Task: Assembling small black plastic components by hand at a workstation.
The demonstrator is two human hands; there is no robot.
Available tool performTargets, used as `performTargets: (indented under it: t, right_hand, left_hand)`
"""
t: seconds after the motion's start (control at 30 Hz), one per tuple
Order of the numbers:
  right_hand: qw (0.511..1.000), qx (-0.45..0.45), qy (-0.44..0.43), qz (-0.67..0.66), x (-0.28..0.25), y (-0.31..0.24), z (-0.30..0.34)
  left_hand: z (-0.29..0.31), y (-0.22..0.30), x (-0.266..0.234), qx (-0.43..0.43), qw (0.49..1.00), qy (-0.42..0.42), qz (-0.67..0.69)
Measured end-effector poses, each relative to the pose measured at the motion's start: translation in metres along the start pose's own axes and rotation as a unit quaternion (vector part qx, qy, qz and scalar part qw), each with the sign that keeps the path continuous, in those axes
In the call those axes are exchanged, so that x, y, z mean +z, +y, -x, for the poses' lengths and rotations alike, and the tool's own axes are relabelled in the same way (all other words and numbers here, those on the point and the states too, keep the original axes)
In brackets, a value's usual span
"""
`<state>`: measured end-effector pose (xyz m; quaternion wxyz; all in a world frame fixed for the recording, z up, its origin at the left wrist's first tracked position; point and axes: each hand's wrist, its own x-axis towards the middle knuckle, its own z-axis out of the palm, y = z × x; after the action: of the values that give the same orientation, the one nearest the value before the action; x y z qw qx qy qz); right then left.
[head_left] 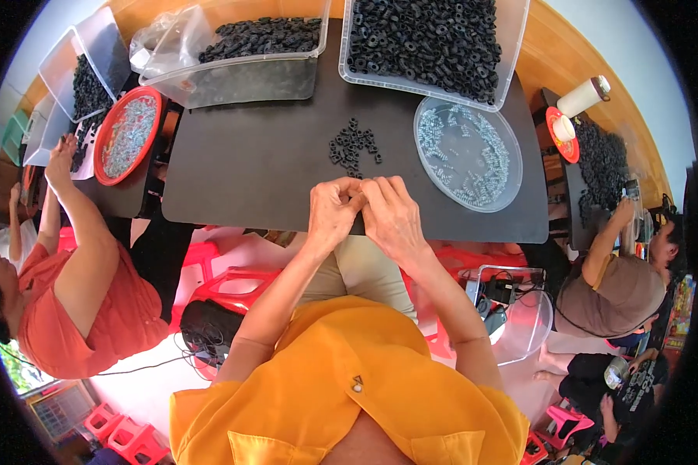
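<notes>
My left hand (333, 213) and my right hand (393, 215) meet over the near edge of the dark table (248, 163). Both have their fingers pinched together, tips touching or nearly so. Whatever lies between the fingertips is hidden; a bit of black shows just below them. Right beyond my fingers is a loose pile of small black plastic parts (353, 147), ring-like with holes. To the right of the pile lies a round clear tray (420, 139) with many small pale, silvery pieces, perhaps springs, spread in it.
Two clear plastic bins, one (248, 91) at back left and one (434, 87) at back right, hold heaps of black parts. Co-workers sit at side tables left (85, 294) and right (613, 287). A red tray (160, 116) of pale pieces stands left. Red stools (233, 287) are below.
</notes>
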<state>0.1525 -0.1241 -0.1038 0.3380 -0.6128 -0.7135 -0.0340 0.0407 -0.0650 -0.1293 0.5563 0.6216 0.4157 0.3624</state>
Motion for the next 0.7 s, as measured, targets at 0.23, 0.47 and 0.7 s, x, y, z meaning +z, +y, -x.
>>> performTargets:
  t: [0.23, 0.47, 0.7]
  right_hand:
    - [1.000, -0.016, 0.003, 0.017, 0.003, -0.001, -0.003]
    - [0.998, -0.043, 0.039, 0.024, 0.012, -0.001, -0.003]
    - [0.997, 0.017, 0.073, 0.014, 0.005, 0.002, 0.002]
  left_hand:
    - [-0.003, -0.013, 0.001, 0.000, 0.999, 0.005, 0.036]
    - [-0.003, -0.012, -0.005, -0.034, 0.994, -0.021, 0.106]
    - [-0.006, 0.006, -0.016, -0.089, 0.988, -0.101, 0.071]
